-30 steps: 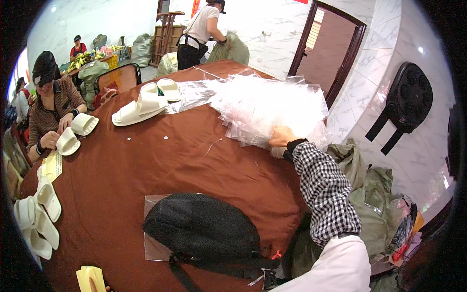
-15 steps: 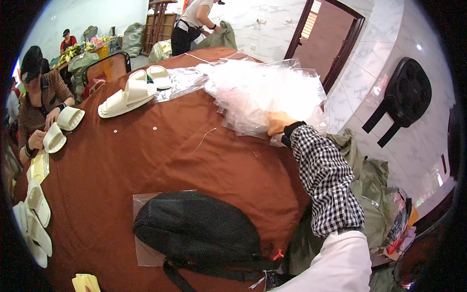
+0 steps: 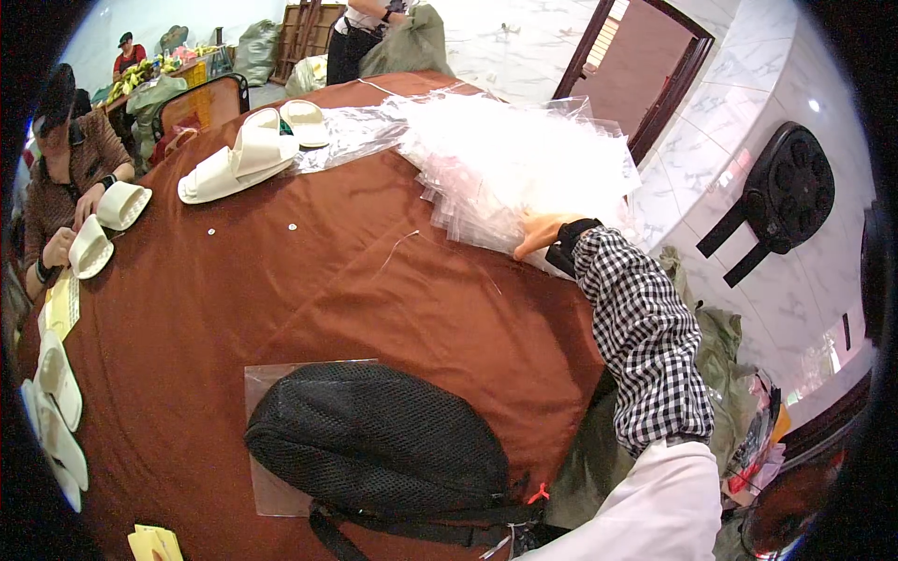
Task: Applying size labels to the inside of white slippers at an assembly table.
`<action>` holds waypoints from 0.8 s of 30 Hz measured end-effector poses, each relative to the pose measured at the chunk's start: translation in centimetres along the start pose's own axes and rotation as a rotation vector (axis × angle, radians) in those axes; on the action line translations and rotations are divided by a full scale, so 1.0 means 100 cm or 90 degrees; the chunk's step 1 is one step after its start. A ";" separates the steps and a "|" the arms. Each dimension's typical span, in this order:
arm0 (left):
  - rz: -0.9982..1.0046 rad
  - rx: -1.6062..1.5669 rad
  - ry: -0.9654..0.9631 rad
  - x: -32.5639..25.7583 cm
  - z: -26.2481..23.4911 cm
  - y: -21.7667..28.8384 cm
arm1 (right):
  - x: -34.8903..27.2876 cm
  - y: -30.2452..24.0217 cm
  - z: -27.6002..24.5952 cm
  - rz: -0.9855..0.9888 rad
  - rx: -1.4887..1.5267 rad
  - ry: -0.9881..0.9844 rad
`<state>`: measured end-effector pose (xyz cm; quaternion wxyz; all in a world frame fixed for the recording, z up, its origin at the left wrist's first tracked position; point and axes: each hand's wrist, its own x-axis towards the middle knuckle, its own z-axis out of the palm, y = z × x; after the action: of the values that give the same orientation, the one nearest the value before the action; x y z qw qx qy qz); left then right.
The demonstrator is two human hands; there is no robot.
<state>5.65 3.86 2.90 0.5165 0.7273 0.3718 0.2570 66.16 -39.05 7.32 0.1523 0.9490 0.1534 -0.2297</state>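
My right hand, in a checked sleeve cover, lies at the near right edge of a heap of clear plastic bags. Its thumb stands apart from the fingers, so the hand looks open; the bags' glare blurs the fingertips. My left hand is out of view. Closest to me on the brown cloth-covered table lies a black mesh backpack. It rests on a flat clear plastic bag, with its straps toward me and a small red tag beside it.
White slippers stand at the far left; more slippers line the left edge. A co-worker there handles slippers. Yellow papers lie at the near left. Another person holds a green sack behind the table. Sacks crowd the right side.
My right thumb has spread away from the fingers at the bag heap. The view has shifted slightly. Behind the table, the person's green sack is held up higher.
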 end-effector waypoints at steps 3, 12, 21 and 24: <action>-0.011 0.006 0.006 -0.003 -0.001 0.001 | -0.010 -0.021 -0.004 0.015 -0.016 0.085; -0.014 0.008 0.007 -0.005 0.001 0.001 | 0.007 0.000 0.006 0.002 -0.029 0.183; -0.019 0.015 0.006 -0.004 -0.001 0.002 | 0.041 0.025 0.041 -0.039 0.025 0.556; -0.004 0.034 0.013 -0.006 -0.001 0.002 | 0.038 0.022 0.019 0.035 0.017 0.334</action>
<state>5.25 3.39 3.16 0.4936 0.7372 0.3859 0.2529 69.46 -40.86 4.34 0.1012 0.9817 0.1591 0.0264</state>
